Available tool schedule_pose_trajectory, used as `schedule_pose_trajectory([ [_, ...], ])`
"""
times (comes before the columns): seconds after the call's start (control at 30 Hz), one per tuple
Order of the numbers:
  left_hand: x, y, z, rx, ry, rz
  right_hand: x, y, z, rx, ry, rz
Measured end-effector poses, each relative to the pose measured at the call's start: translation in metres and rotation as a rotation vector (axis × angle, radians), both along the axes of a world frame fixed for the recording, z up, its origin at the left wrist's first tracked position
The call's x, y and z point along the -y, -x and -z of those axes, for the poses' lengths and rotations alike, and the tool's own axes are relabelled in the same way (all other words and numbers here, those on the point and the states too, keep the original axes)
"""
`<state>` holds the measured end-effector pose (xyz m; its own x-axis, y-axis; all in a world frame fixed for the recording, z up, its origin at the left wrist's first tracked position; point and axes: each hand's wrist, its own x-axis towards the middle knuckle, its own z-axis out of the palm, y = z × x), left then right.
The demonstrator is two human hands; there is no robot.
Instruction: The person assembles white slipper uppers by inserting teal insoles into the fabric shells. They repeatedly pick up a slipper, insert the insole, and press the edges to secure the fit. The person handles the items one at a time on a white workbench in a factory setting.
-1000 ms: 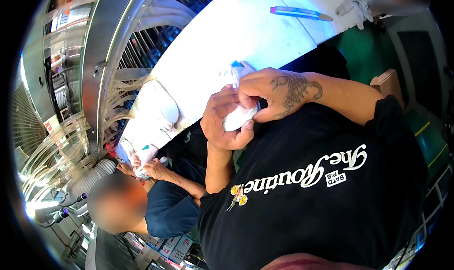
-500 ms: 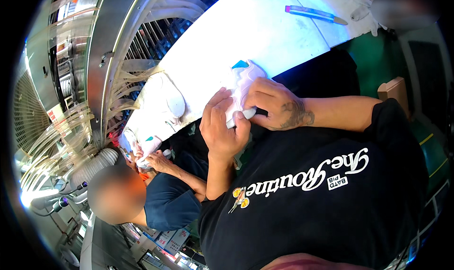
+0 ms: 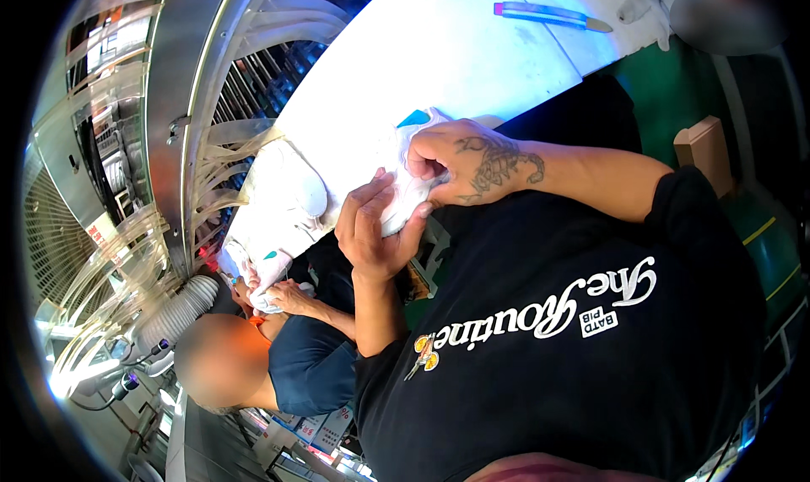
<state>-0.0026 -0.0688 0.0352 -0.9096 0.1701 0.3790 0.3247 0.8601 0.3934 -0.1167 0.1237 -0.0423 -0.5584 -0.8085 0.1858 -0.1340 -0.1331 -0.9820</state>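
A white shoe [image 3: 403, 198] with wavy raised panels and a blue patch is held at the table's near edge, its far end over the white tabletop. My left hand [image 3: 371, 233] is closed round its near left side, thumb and fingers on opposite sides. From the right, my right hand [image 3: 472, 163] bends over the shoe with its fingers curled and pinched at the shoe's upper surface. What lies under those fingertips is hidden. Left of my hands, another white shoe [image 3: 291, 178] lies on the table with its pale sole showing.
A blue-handled brush [image 3: 553, 15] lies on the white table [image 3: 439, 51] at the far right. A co-worker [image 3: 312, 355] at the left handles a similar white shoe [image 3: 272, 267]. Clear hoses and a metal machine frame [image 3: 181, 127] line the left. Beyond the table's far right end, a pale glove [image 3: 645, 5] shows.
Both hands and the shoe have shifted a little left. My right hand has turned further over the shoe, its back now facing up and covering more of it.
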Motion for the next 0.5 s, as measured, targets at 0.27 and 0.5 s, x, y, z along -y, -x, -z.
schedule_pose_trajectory([
  [0.27, 0.017, -0.011, -0.004, 0.156, 0.044, -0.14, 0.005, -0.025, 0.01, -0.432, -0.061, 0.304],
  [0.5, 0.006, -0.013, -0.017, 0.304, 0.043, -0.321, 0.014, -0.021, 0.02, -0.443, -0.032, 0.21],
])
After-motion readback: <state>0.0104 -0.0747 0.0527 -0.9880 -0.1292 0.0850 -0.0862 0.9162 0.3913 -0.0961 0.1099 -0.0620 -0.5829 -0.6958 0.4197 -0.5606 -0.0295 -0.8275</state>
